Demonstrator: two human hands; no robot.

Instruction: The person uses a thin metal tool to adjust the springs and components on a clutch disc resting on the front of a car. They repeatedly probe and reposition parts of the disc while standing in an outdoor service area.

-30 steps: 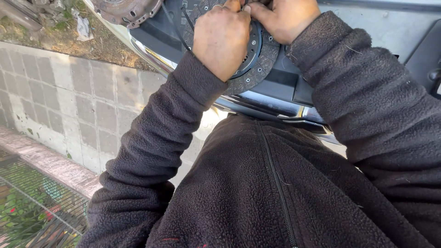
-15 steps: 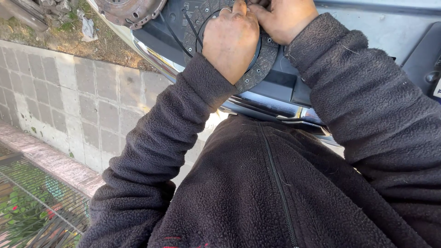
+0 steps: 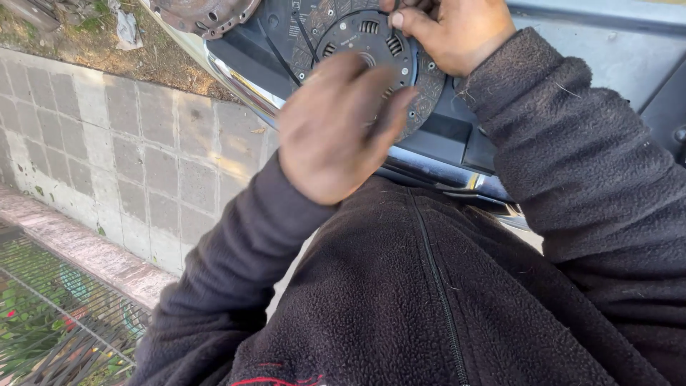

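The clutch disc (image 3: 364, 53) lies flat on the dark vehicle panel (image 3: 457, 136), with the right hand (image 3: 454, 32) closed on its upper rim, fingers curled together, while the left hand (image 3: 339, 129) hangs blurred just above the disc's lower half, fingers loosely apart and gripping nothing. The disc is best steadied at the rim by the right hand so that the hub and its springs can be felt by the left fingertips without the disc sliding. The friction facing should be touched as little as possible, and the rusty plate (image 3: 200, 14) left alone.
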